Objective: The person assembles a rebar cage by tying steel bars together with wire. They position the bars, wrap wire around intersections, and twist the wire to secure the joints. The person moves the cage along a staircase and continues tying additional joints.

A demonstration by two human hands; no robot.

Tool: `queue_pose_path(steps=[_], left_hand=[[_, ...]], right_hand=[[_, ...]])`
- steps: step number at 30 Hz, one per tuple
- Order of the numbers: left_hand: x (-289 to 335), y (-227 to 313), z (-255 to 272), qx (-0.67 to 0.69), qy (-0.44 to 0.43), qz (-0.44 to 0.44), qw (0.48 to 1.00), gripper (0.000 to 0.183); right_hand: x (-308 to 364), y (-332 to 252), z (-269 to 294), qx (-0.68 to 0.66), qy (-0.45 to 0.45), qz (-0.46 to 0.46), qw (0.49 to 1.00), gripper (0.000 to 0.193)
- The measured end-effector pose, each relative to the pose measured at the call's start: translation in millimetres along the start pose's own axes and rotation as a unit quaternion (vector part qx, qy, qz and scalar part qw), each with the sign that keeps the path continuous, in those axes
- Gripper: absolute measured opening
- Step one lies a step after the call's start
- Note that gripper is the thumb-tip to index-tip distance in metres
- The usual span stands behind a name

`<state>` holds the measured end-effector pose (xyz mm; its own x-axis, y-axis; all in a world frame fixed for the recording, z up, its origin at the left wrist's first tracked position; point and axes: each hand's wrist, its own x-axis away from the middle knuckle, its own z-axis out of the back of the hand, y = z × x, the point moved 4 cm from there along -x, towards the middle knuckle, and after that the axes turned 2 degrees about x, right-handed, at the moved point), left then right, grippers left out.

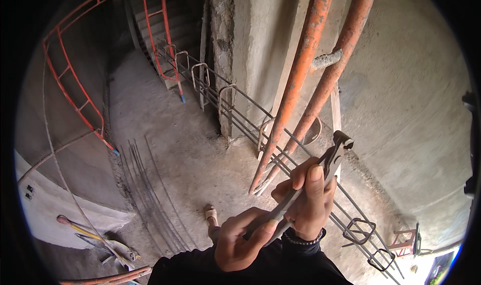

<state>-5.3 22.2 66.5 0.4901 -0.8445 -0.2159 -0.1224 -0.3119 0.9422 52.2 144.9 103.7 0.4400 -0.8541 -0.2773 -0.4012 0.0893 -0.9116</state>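
Both my hands grip one pair of end-cutting pincers [287,203], held up slantwise in front of my body with the dark jaws pointing up and to the right. My left hand [241,241] is closed around the lower end of the handles. Higher up, my right hand [311,197] wraps the handles just below the head, its thumb lying along the tool; a chain bracelet circles that wrist. Behind and beneath the pincers runs a long rebar cage [299,143] with bent square stirrups, apart from my hands as far as I can see.
Worn orange scaffold poles [300,59] rise close beyond my right hand, crossing the cage. An orange frame [74,87] leans at the left wall. Loose rods [150,197] lie on the concrete floor. A yellow-handled tool [84,230] is lower left; a reddish stool [402,242] stands lower right.
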Motion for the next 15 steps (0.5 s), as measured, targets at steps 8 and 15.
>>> queue_pose_path(steps=[8, 15], left_hand=[[-12.5, -35.7, -22.5, -0.042, -0.095, 0.016, 0.994, 0.022], [-3.2, -118.7, -41.0, 0.007, -0.326, 0.236, 0.915, 0.037]], right_hand=[[3.3, 6.3, 49.0, 0.021, 0.011, 0.073, 0.997, 0.042], [66.8, -18.4, 155.1, 0.088, 0.183, 0.171, 0.964, 0.045]])
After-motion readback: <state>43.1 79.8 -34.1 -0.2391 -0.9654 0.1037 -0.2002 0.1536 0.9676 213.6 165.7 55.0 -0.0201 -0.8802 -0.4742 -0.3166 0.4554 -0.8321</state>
